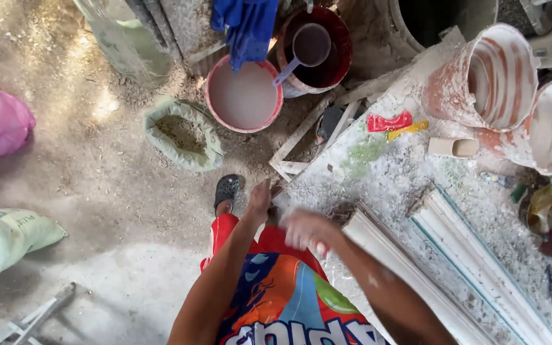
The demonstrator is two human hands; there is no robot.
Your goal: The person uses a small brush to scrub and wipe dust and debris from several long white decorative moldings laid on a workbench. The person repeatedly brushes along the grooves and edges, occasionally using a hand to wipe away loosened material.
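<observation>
Head view, person standing, looking straight down. Left hand [260, 199] reaches forward to the near edge of the plaster-dusted workbench [410, 179], fingers together and pointing away; grip can't be told, nothing clearly held. Right hand [306, 229] is motion-blurred just right of it, dusted white, loosely curled over the bench edge; can't tell if it pinches anything. Both forearms run up from the bottom of the frame, converging at the bench corner, likely because the white moulding strips [416, 268] lie just right of the hands, laid lengthwise along the bench so they rest flat. Two white-and-red conical moulds [499, 76] lie on their sides at the far right, openings facing the camera. A red scraper [388, 121] and a yellow tool [407, 130] lie on the far bench. On the floor: a pink bucket of grey mix [243, 96], a dark red bucket with scoop [317, 51], an open green sack [183, 133], a black sandal [227, 190].
</observation>
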